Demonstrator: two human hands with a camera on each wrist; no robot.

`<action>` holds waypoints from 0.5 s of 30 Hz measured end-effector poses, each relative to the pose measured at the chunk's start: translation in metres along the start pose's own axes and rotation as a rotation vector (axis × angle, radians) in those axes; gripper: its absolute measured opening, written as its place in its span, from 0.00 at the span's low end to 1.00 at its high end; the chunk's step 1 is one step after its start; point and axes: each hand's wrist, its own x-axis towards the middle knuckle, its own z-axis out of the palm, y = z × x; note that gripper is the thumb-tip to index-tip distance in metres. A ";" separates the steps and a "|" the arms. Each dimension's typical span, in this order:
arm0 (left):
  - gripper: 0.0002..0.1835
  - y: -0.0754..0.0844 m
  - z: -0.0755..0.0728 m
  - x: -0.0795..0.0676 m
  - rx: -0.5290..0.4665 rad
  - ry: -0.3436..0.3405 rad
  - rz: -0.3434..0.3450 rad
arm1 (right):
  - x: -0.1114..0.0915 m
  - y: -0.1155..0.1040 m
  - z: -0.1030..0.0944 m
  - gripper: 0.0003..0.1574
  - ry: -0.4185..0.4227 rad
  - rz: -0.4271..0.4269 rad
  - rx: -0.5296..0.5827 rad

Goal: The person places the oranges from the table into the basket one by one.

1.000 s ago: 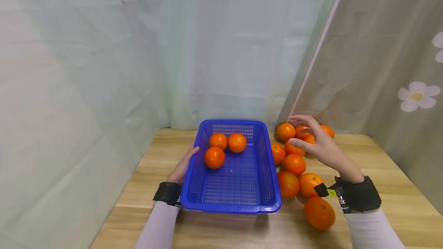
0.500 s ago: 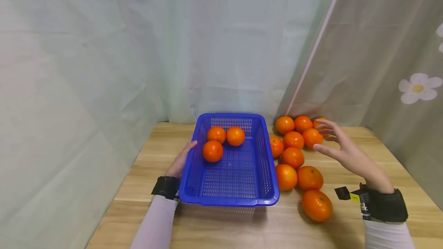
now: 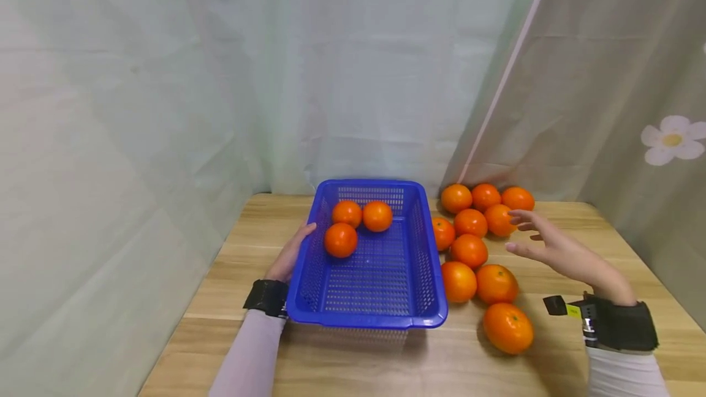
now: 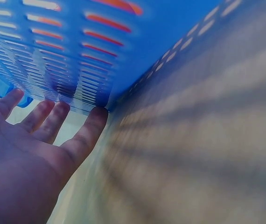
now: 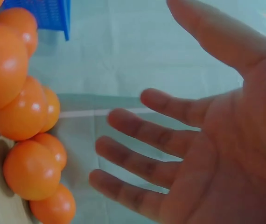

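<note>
A blue plastic basket point(image 3: 366, 274) with slotted walls stands on the table, three oranges point(image 3: 340, 240) grouped in its far left part. Against its left side rests my left hand point(image 3: 288, 259), thumb at the rim. The left wrist view shows the nearly straight fingers point(image 4: 84, 135) touching the slotted outer wall. Over the table's right side hovers my right hand point(image 3: 557, 250), palm facing left, fingers spread and holding nothing. Nearest to its fingertips is an orange point(image 3: 499, 220) in the loose group. In the right wrist view the fingers point(image 5: 142, 161) are apart from the oranges point(image 5: 32, 170).
Several loose oranges point(image 3: 469, 251) lie right of the basket, from the table's back edge to a large one point(image 3: 508, 328) near the front. A pale curtain point(image 3: 364, 78) hangs behind and left of the wooden table point(image 3: 220, 323). A flowered curtain point(image 3: 618, 109) hangs at right.
My right hand has drawn back to the right from over the rear oranges, uncovering them. My left hand keeps its place at the basket. The head view has shifted slightly.
</note>
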 end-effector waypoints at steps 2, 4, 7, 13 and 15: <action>0.30 0.000 0.000 0.001 -0.002 -0.010 0.003 | -0.001 0.004 0.001 0.37 -0.046 0.019 -0.013; 0.30 0.000 -0.001 0.001 0.004 -0.015 0.006 | -0.002 0.007 0.003 0.35 -0.083 0.031 -0.021; 0.30 0.000 -0.001 0.000 0.012 -0.015 0.005 | -0.002 0.012 0.005 0.34 -0.114 0.035 -0.018; 0.30 0.000 0.001 -0.001 -0.009 -0.015 -0.028 | 0.000 0.019 0.010 0.32 -0.157 0.021 -0.022; 0.30 0.000 0.001 -0.001 -0.005 -0.007 -0.034 | 0.000 0.023 0.011 0.32 -0.185 0.024 -0.013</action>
